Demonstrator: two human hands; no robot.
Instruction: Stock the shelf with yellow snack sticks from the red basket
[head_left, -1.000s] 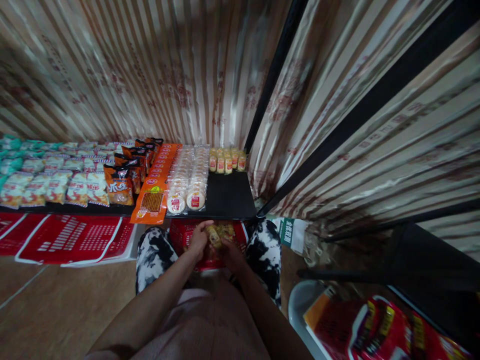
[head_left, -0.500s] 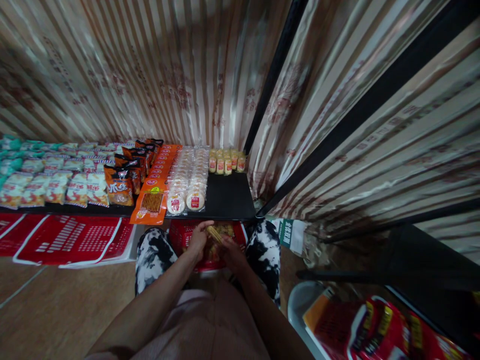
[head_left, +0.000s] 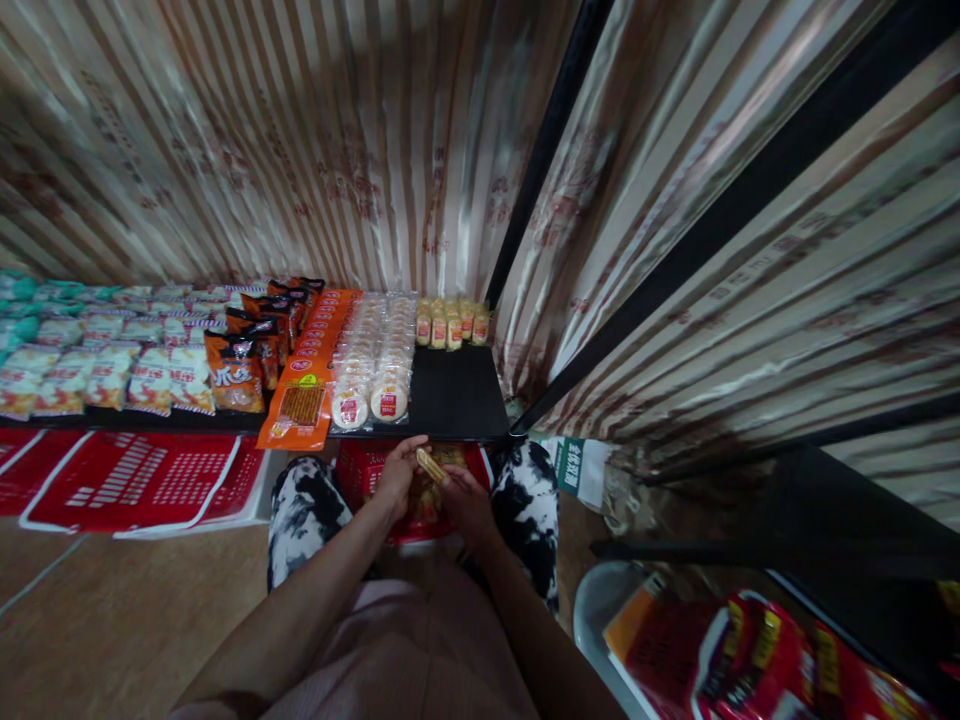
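Note:
My left hand (head_left: 396, 478) and my right hand (head_left: 466, 500) meet over a red basket (head_left: 360, 470) between my knees. Both grip one small yellow snack packet (head_left: 430, 466), held just below the shelf's front edge. More yellowish packets lie in the basket under my hands. On the black shelf (head_left: 457, 395) above stand a short row of matching yellow packets (head_left: 450, 325) at the back, with bare black surface in front of them.
Left of the bare patch lie clear packs of round cakes (head_left: 375, 355), orange packets (head_left: 311, 370), dark orange bags (head_left: 240, 360) and several white packets (head_left: 112, 365). Red baskets (head_left: 142, 480) lie under the shelf. Striped curtains hang behind. Red packs (head_left: 757, 650) sit lower right.
My hands have lifted the yellow packet slightly out of the basket toward the shelf edge. The shelf goods have not moved.

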